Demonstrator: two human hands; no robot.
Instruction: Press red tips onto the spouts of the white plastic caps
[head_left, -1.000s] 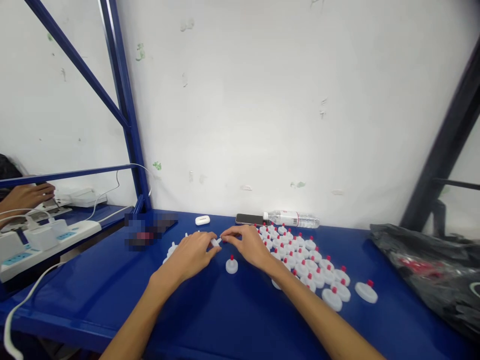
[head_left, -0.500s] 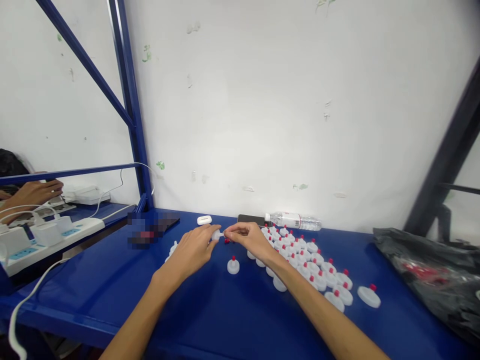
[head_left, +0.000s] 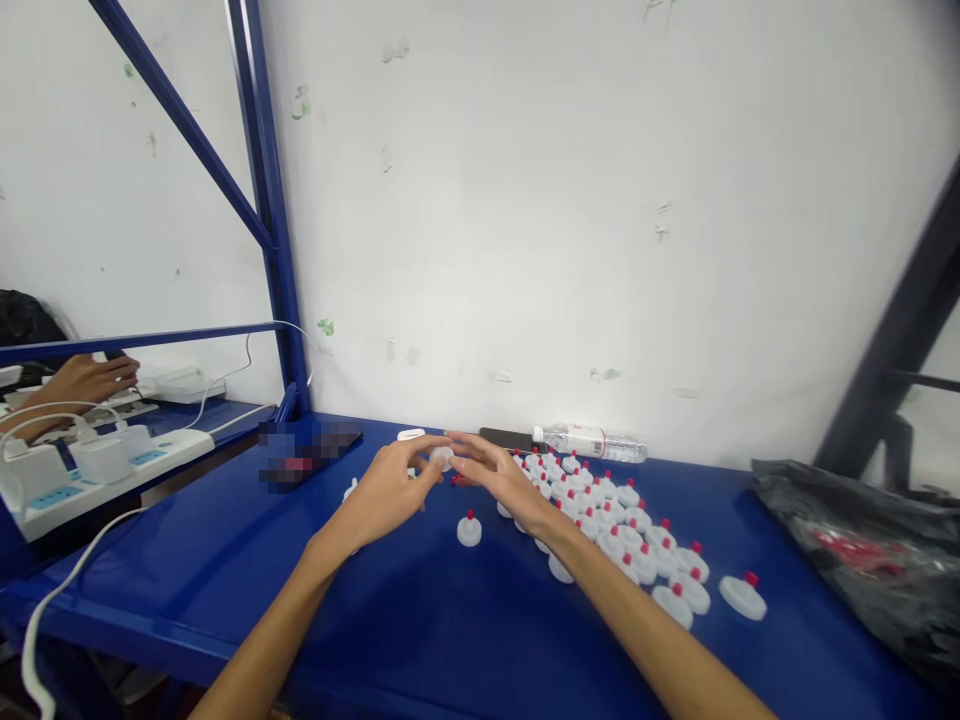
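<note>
A translucent white nozzle cap [head_left: 442,457] is held between the fingertips of both hands, above the blue table. My left hand [head_left: 390,492] grips it from the left with thumb and fingers. From the other side, my right hand [head_left: 496,482] closes its fingers on the same cap; whether a red tip is on it is hidden. Just below the hands a similar cap with a red tip [head_left: 469,530] stands upright. Small red tips [head_left: 457,481] lie behind my right fingers. White spouted pieces [head_left: 350,489] show partly behind my left hand.
Many red-tipped caps [head_left: 641,563] stand in a cluster to the right. Behind them lie a clear bottle [head_left: 592,442] and a dark phone [head_left: 507,439]. A black plastic bag [head_left: 847,540] covers the right side. Far left are a power strip [head_left: 112,470] and another person's hand [head_left: 94,378].
The cap has turned between my hands, from its spout pointing right to its round face showing. My right hand has moved from the spout end onto the cap body. The view has shifted slightly.
</note>
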